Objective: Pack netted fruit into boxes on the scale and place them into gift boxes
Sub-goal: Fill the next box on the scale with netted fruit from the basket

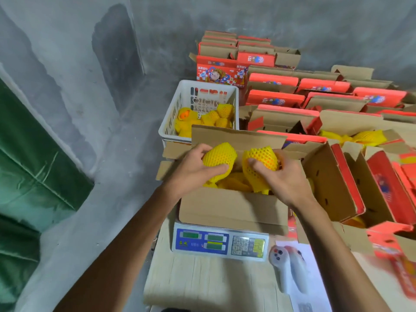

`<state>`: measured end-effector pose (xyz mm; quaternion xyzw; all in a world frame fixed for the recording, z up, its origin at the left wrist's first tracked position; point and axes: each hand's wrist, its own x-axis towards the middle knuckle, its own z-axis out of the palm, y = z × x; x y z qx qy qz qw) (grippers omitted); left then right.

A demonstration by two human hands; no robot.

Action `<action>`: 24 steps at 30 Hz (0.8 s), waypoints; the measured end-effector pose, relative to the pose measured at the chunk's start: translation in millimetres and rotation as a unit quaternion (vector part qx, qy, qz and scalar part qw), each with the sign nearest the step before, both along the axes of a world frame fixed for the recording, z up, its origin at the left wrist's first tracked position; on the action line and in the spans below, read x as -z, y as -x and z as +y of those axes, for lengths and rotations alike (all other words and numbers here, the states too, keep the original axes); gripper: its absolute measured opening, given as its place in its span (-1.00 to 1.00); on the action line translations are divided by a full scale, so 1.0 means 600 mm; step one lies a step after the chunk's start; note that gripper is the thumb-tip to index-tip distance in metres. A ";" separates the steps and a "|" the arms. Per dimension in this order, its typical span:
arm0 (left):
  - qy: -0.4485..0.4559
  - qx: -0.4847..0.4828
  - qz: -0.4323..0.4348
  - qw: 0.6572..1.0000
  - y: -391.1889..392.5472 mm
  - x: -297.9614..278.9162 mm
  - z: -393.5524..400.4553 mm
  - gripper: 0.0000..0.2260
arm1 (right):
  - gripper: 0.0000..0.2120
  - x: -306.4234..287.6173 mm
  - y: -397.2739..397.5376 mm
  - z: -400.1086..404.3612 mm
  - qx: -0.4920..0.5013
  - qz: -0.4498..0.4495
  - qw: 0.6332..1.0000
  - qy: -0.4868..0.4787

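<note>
An open brown cardboard box (234, 207) stands on a white and blue electronic scale (220, 243). Inside it lie several fruits in yellow foam netting (234, 182). My left hand (191, 171) grips one netted fruit (221, 155) just above the box's left side. My right hand (284, 180) grips a second netted fruit (261, 158) over the box's middle. The two fruits hang side by side, almost touching. The box's far flap stands upright behind them.
A white plastic crate (177, 104) with more netted fruit sits behind the box. Many open red gift boxes (276, 99) fill the right side, one holding netted fruit (367, 137). A white handheld device (287, 269) lies right of the scale. Grey wall at left.
</note>
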<state>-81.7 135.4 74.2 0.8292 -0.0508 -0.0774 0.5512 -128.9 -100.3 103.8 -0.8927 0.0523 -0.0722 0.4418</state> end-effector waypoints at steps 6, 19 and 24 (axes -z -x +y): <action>-0.271 0.158 -0.162 0.936 -0.049 0.012 -0.123 -0.36 | -0.39 -0.005 0.016 -0.044 0.068 -0.025 0.995 0.067; -0.196 0.106 -0.214 0.951 -0.017 0.050 -0.094 -0.44 | -0.37 0.009 0.026 -0.039 0.052 -0.002 0.997 0.060; -0.180 0.092 -0.221 0.954 0.002 0.044 -0.064 -0.48 | -0.45 0.012 0.022 -0.010 0.020 -0.003 0.998 0.059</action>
